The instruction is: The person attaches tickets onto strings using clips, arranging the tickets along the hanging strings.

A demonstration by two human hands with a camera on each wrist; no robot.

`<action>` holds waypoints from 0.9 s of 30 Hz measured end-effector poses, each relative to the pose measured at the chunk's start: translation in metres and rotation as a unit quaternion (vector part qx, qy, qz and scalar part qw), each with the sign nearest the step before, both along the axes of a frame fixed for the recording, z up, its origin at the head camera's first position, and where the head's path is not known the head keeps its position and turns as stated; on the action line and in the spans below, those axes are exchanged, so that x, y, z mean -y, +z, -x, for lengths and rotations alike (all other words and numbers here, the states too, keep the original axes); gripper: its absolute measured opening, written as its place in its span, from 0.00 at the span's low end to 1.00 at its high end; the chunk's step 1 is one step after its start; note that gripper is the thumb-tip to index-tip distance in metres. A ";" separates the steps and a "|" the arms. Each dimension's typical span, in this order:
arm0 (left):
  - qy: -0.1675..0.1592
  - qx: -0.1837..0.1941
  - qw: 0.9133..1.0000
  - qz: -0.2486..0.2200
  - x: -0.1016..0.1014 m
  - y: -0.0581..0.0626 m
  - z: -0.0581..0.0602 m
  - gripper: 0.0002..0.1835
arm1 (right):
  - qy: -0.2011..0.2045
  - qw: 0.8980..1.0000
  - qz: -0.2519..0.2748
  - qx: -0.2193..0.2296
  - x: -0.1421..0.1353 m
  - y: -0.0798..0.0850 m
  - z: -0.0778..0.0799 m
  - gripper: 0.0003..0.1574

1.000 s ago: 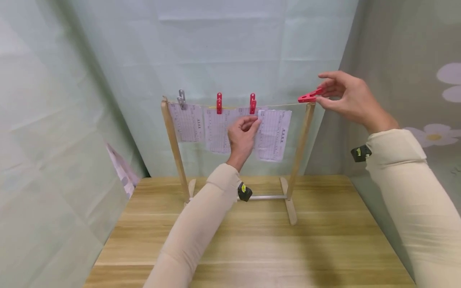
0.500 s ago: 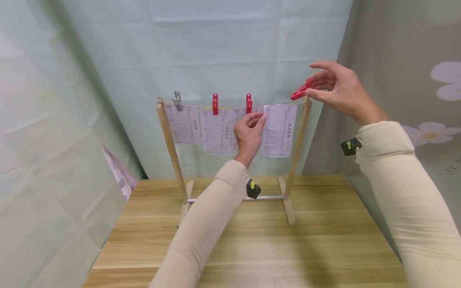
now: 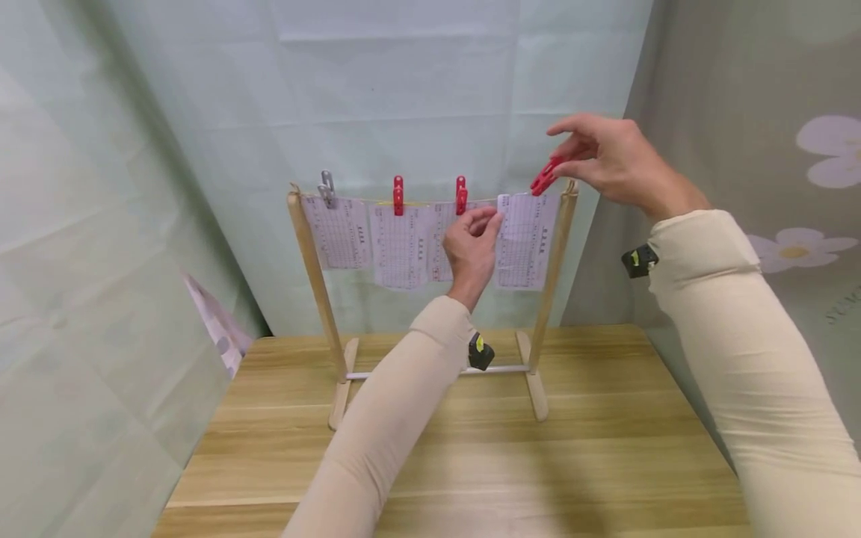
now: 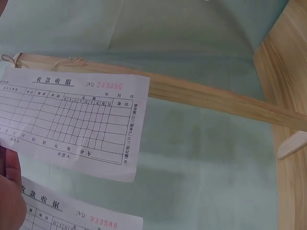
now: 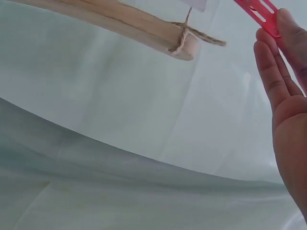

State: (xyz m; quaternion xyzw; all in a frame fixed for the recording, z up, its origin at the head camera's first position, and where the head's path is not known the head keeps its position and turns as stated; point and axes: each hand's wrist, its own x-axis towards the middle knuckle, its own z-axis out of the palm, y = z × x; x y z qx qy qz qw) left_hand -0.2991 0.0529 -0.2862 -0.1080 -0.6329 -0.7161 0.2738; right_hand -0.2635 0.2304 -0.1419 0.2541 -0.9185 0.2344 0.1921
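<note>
My left hand pinches the upper left corner of a printed receipt slip, whose top edge lies along the twine line. In the left wrist view the same receipt shows a ruled form with a red number. My right hand pinches a red clothespin by its handle end, its tip pointing down at the receipt's top edge. Whether the clothespin's jaws touch the paper I cannot tell. The right wrist view shows part of the red clothespin between thumb and fingers of the right hand.
Other receipts hang to the left under a grey clothespin and two red clothespins, one at left, one at right. A wooden post stands right of the held receipt. The frame rests on a wooden table.
The left hand has moved the receipt right and up to the line, beside the right post. The right hand has brought the red clothespin left and tilted it downward over the receipt's top edge.
</note>
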 end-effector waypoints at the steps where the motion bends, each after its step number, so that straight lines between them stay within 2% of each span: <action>1: 0.001 0.000 1.000 0.001 -0.001 0.000 0.000 0.08 | -0.002 1.000 -0.009 0.004 0.001 0.001 0.000 0.32; 13: 0.010 0.012 1.000 -0.005 -0.004 -0.001 -0.001 0.07 | 0.016 0.997 -0.069 0.034 0.014 0.004 0.010 0.27; 20: 0.012 0.023 1.000 0.002 -0.005 0.000 -0.002 0.07 | 0.014 0.995 -0.096 0.035 0.020 0.005 0.011 0.27; 27: 0.019 -0.004 1.000 0.001 -0.006 0.001 0.001 0.07 | 0.002 0.991 -0.126 0.054 0.028 0.007 0.014 0.28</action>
